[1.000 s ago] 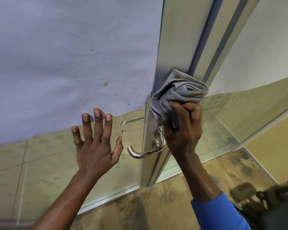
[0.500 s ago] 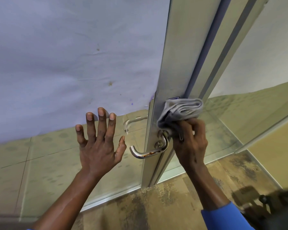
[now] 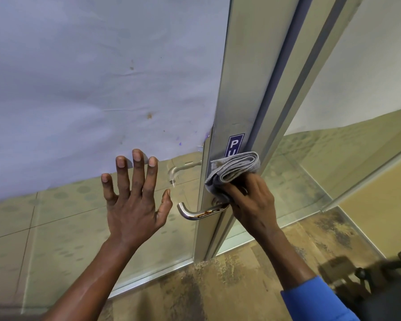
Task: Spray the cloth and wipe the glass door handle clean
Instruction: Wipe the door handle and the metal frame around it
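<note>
A steel lever door handle with rusty stains sticks out to the left from the aluminium door frame. My right hand grips a folded grey cloth and presses it against the frame at the handle's base, just under a blue sticker. My left hand lies flat with spread fingers on the glass door panel, left of the handle. A second handle shows through the glass on the far side. No spray bottle is in view.
Pale paper covers the upper part of the glass. A second glass panel stands to the right of the frame. The floor is worn and mottled brown. A dark chair base sits at the lower right.
My right hand has slid the cloth down the frame from above the blue sticker to the handle's base, uncovering the sticker. My left hand has stayed flat on the glass.
</note>
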`<action>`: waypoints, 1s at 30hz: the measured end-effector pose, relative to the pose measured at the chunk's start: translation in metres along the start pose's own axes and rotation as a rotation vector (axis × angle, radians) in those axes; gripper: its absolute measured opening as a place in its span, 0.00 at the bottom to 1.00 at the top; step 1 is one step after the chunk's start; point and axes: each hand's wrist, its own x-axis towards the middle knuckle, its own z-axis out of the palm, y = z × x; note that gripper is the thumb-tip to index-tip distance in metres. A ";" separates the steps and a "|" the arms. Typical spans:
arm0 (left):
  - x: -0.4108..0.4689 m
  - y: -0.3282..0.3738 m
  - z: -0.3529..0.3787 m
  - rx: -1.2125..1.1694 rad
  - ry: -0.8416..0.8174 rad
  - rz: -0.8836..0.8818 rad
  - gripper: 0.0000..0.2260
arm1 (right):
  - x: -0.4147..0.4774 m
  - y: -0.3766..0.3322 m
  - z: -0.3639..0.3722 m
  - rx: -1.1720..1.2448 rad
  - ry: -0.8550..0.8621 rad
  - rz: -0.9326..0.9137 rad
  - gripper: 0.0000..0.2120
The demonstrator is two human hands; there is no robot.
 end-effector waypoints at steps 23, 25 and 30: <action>-0.001 -0.002 0.000 -0.005 -0.021 -0.001 0.49 | -0.018 -0.112 -0.035 0.136 -0.445 0.271 0.39; 0.000 -0.002 -0.001 -0.015 -0.021 0.002 0.48 | -0.017 -0.127 -0.029 0.100 -0.401 0.200 0.41; -0.002 -0.002 0.001 -0.019 -0.026 -0.002 0.49 | -0.020 -0.126 -0.032 0.091 -0.368 0.247 0.42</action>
